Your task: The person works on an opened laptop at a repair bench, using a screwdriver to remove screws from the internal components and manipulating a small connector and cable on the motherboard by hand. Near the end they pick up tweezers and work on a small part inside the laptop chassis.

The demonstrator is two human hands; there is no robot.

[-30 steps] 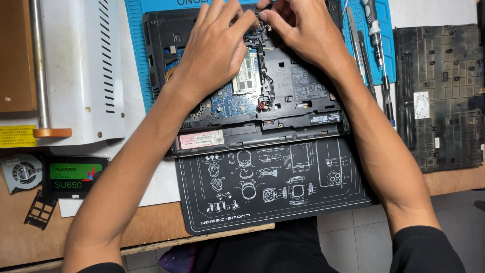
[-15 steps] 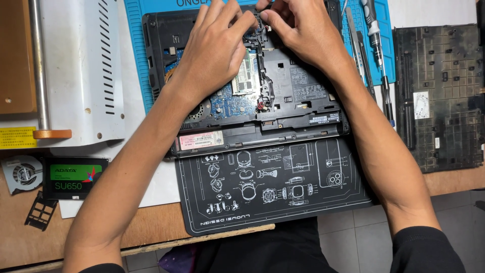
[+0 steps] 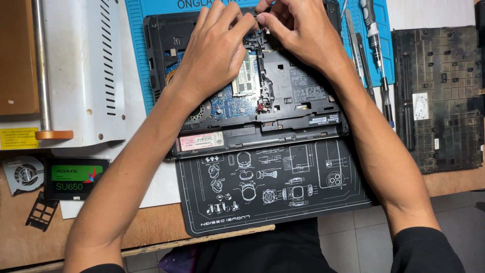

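An opened black laptop base (image 3: pixel 283 108) lies on a blue work mat (image 3: pixel 139 55), its blue circuit board (image 3: pixel 235 106) and a memory module (image 3: pixel 246 76) exposed. My left hand (image 3: pixel 214 50) rests on the board's upper left, fingers reaching toward the top middle. My right hand (image 3: pixel 298 33) meets it there, fingertips pinched on a small part or cable at the top edge of the chassis; what it is stays hidden by the fingers.
A black mat with white drawings (image 3: pixel 273 187) lies in front of the laptop. A removed black bottom cover (image 3: pixel 439 96) sits at right, a screwdriver (image 3: pixel 376 45) and pry tools beside it. At left are a white metal case (image 3: pixel 81 71), a boxed drive (image 3: pixel 75 178) and a small fan (image 3: pixel 22 174).
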